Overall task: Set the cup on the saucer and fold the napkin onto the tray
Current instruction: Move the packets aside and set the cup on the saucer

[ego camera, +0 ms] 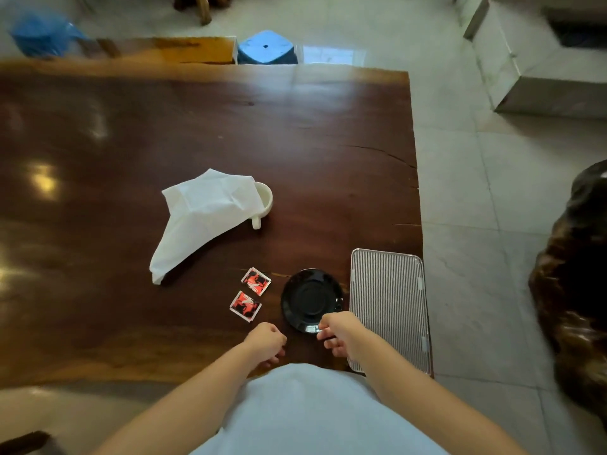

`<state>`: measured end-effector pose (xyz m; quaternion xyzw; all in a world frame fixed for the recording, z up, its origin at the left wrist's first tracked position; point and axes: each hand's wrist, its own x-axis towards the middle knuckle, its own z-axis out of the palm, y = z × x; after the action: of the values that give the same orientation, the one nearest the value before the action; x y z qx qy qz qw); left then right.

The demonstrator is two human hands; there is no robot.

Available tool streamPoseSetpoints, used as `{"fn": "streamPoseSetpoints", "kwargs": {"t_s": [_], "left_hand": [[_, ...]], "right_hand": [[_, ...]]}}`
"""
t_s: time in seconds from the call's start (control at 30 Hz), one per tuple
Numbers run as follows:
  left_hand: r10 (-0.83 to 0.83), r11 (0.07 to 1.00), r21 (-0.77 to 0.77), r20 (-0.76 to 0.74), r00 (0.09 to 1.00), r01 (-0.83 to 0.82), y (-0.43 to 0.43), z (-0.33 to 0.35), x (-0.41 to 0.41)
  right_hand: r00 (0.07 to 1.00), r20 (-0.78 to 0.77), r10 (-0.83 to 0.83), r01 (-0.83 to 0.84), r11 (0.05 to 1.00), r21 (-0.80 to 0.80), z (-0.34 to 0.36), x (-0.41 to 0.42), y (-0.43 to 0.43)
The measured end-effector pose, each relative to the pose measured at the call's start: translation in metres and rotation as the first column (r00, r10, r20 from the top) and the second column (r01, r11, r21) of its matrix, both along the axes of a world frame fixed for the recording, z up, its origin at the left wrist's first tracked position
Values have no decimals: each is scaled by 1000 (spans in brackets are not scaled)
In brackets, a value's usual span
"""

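Observation:
A white cup (265, 200) stands upright mid-table, its handle toward me, half covered by a loose white napkin (200, 218) that drapes off it to the left. A black saucer (310, 299) lies near the front edge, bare. Right of it, at the table's corner, lies a ribbed metal tray (389, 307), bare. My right hand (340, 333) is curled at the saucer's near rim, fingertips touching or pinching it. My left hand (266, 344) rests on the table left of the saucer, fingers curled, nothing in it.
Two red-and-black sachets (251, 292) lie just left of the saucer. The dark wooden table (131, 142) ends right beside the tray. Beyond the far edge stand a blue stool (266, 47) and a wooden bench. A dark carved object (578, 290) stands on the floor at right.

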<state>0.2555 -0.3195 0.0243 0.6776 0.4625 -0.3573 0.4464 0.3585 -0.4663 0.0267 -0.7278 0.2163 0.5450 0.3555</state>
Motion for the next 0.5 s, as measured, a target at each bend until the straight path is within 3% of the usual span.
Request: {"fn": "streamPoseSetpoints", "kwargs": {"t_s": [0.5], "left_hand": [[139, 989, 47, 72, 988, -143, 1, 0, -67]], "right_hand": [[993, -8, 120, -120, 993, -2, 0, -32, 1]]}}
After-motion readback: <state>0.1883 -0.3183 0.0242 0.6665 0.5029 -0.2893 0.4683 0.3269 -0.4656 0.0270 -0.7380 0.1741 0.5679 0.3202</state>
